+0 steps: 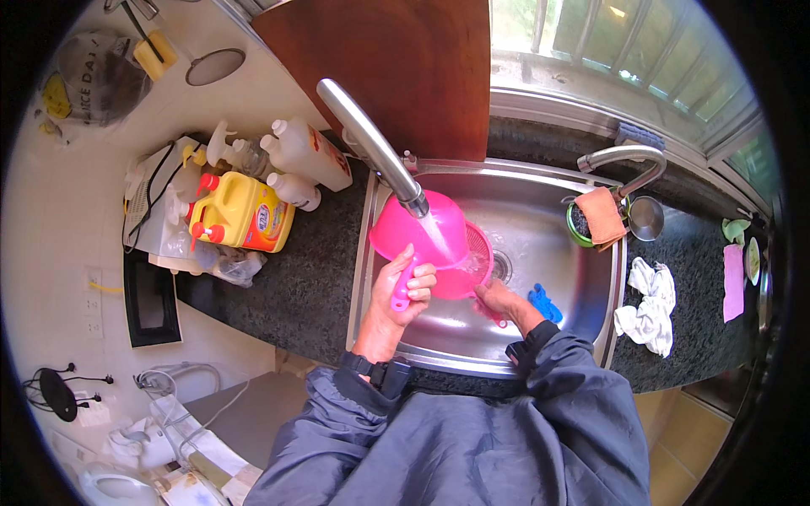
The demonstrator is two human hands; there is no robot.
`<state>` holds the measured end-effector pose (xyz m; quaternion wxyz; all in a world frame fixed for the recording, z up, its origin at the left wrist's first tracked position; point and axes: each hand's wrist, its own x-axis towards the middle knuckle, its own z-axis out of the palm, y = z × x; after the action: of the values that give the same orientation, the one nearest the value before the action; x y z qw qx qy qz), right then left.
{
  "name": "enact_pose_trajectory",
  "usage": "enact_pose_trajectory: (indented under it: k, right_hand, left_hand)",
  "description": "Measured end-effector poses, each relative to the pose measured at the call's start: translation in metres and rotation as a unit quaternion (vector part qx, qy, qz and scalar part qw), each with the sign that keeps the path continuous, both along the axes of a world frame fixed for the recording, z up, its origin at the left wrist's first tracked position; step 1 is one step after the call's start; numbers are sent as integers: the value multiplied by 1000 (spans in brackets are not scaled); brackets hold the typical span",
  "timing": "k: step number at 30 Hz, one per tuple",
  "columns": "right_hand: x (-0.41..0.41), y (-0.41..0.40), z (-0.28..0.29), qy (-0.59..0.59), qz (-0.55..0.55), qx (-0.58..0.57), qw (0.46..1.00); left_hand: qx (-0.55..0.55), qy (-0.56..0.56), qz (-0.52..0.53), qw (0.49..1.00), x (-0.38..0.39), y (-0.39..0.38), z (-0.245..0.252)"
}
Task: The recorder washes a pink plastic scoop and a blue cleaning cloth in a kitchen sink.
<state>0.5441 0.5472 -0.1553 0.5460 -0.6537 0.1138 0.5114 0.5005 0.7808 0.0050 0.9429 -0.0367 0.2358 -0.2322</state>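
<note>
My left hand (405, 288) grips the handle of a pink plastic basin (398, 231), which is tilted under the running steel faucet (380, 152). Water streams from the spout into the basin and splashes near its right rim. Partly behind it, a pink plastic strainer (482, 253) with a perforated wall hangs low in the stainless steel sink (538, 215). My right hand (497, 298) is closed around the strainer's handle, close to the rim. The two pink vessels overlap. The drain (502, 265) lies just right of the strainer, and a crumpled blue cloth (544, 303) rests on the sink floor.
Left of the sink stand a yellow detergent jug (240, 212) and several white bottles (310, 152). A second faucet (626, 158), an orange cloth (600, 215) over a green container (576, 231), a small metal bowl (647, 218) and a white rag (648, 303) are at right.
</note>
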Motion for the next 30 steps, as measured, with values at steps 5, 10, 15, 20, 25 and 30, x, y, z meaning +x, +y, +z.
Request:
enact_pose_trajectory:
  k: [5,10,15,20,25,30]
  right_hand:
    - [2,-27,16,-38,59,-44,997]
    - [0,-58,42,-31,39,-69,996]
    - [0,-79,63,-62,34,-99,993]
    - [0,-104,61,-181,75,-205,959]
    - [-4,-117,54,-406,138,-318,845]
    - [-8,-113,103,-354,144,-351,855]
  left_hand:
    - [5,0,-6,1000,0,-5,1]
    - [9,8,-28,1000,2,-10,-6]
    - [105,29,-68,992,2,-17,-7]
    - [388,55,-113,913,-3,-37,-7]
    - [730,-21,-238,641,-27,-45,-72]
    - [862,-134,-277,402,-44,-63,-80]
